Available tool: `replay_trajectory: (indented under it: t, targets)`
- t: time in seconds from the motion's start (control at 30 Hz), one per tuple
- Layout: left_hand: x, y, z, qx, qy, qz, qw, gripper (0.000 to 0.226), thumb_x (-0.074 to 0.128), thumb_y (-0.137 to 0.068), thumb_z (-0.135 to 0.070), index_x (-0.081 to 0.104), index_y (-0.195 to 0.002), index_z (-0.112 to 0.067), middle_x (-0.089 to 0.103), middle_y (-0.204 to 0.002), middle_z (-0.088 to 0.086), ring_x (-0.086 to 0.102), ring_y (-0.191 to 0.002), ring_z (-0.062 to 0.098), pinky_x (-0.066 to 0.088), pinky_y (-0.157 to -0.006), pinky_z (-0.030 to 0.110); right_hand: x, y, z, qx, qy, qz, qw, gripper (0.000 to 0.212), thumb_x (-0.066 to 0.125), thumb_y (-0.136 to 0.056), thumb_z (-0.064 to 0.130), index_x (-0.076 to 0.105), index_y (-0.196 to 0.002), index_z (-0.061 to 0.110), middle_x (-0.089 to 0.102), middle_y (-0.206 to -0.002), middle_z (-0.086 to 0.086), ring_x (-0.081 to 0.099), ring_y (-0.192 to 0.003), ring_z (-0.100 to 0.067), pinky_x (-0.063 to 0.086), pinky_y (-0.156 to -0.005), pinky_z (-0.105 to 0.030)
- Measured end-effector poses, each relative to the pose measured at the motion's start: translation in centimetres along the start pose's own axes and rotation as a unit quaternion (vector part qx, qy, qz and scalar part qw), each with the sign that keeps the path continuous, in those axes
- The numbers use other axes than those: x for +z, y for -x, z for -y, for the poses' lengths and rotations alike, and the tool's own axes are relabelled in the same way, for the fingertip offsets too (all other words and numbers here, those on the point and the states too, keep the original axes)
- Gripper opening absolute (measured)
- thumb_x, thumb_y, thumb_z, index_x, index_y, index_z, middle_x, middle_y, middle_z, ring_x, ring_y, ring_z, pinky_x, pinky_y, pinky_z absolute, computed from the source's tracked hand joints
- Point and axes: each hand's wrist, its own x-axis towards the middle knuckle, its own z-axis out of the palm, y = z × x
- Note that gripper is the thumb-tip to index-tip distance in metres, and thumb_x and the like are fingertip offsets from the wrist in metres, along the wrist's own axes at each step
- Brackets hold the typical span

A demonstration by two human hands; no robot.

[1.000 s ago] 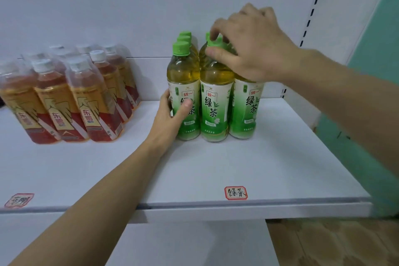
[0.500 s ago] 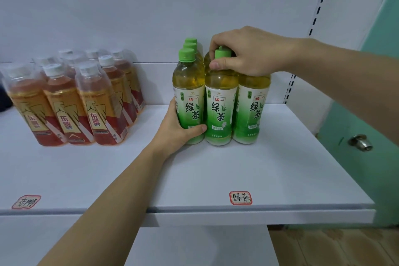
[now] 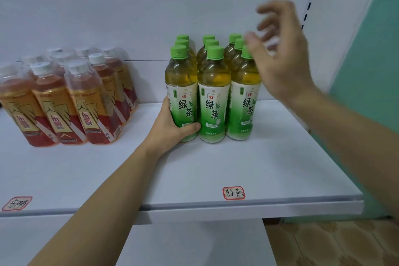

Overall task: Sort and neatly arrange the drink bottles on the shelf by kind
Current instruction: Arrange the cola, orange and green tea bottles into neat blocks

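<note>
1. The green tea bottles (image 3: 212, 93) are stood upright on the white shelf (image 3: 269, 168), right of its middle, in three rows running front to back, with green caps and green-and-white labels turned forward.
2. The front-left bottle (image 3: 181, 95) of this block is gripped low down by the left hand (image 3: 170, 127): the thumb (image 3: 191, 126) is curled across the bottom of its label, and the palm is pressed against its left side; the remaining fingers are hidden behind the bottle.
3. The front-right bottle (image 3: 245, 93) is partly covered by the right hand (image 3: 280, 56), which is held up just beside its cap and shoulder. Its fingers (image 3: 267, 21) are spread and loosely bent, nothing is held by them, and they are blurred; whether the bottle is touched cannot be told.
4. A red-bordered handwritten label (image 3: 233, 193) is stuck on the shelf's front edge, in front of the green tea block.
5. The orange drink bottles (image 3: 71, 97), white-capped and wrapped in clear film, are grouped on the left of the shelf, well apart from the green tea.
6. A second red-bordered label (image 3: 17, 203) is stuck at the front edge before them.
</note>
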Motion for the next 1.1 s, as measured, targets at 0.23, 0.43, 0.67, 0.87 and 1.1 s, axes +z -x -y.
replay_trajectory:
  t: [0.23,0.43,0.67,0.87,1.1]
  targets:
    - [0.2,0.0,-0.1,0.001,0.004,-0.004,1.0,0.088,0.089,-0.07,-0.013,0.04,-0.143,-0.02,0.068,-0.13,-0.002,0.068,-0.116,0.014,0.058,-0.096,0.037,1.2,10.1,-5.0,0.31,-0.082,0.175,0.931,0.074,0.085,-0.078,0.023,0.035,-0.131,0.034,0.06,-0.117,0.015,0.062,-0.103,0.0,0.055,-0.09,-0.03]
    - [0.3,0.2,-0.1,0.009,-0.01,-0.009,1.0,0.084,0.086,-0.068,-0.01,0.042,-0.14,-0.02,0.07,-0.123,-0.004,0.07,-0.112,0.012,0.058,-0.085,0.024,2.6,11.9,-6.6,0.313,-0.038,0.164,0.935,0.062,0.088,-0.071,0.026,0.05,-0.119,0.041,0.062,-0.106,0.032,0.056,-0.095,0.022,0.049,-0.077,-0.015]
    - [0.3,0.2,-0.3,0.009,-0.012,-0.013,1.0,0.085,0.084,-0.067,-0.01,0.042,-0.141,-0.016,0.069,-0.124,-0.003,0.07,-0.109,0.008,0.057,-0.083,0.019,3.1,11.9,-6.7,0.302,-0.028,0.167,0.938,0.054,0.091,-0.071,0.033,0.058,-0.114,0.036,0.068,-0.112,0.013,0.058,-0.094,0.006,0.041,-0.071,-0.009]
    - [0.3,0.3,-0.3,0.011,-0.018,-0.016,1.0,0.083,0.084,-0.07,-0.005,0.042,-0.141,-0.016,0.069,-0.123,-0.002,0.07,-0.11,0.009,0.056,-0.082,0.018,2.8,12.2,-5.5,0.306,-0.063,0.147,0.938,0.078,0.092,-0.067,0.042,0.041,-0.125,0.049,0.057,-0.112,0.037,0.054,-0.103,0.02,0.042,-0.073,0.0]
    - [0.4,0.2,0.0,0.022,-0.035,-0.021,0.999,0.081,0.083,-0.07,-0.009,0.042,-0.14,-0.018,0.071,-0.121,-0.006,0.07,-0.11,0.01,0.058,-0.083,0.021,4.5,11.6,-4.3,0.324,-0.115,0.133,0.929,0.141,0.098,-0.04,0.05,0.017,-0.155,0.032,0.05,-0.145,0.011,0.053,-0.131,-0.011,0.047,-0.11,-0.043]
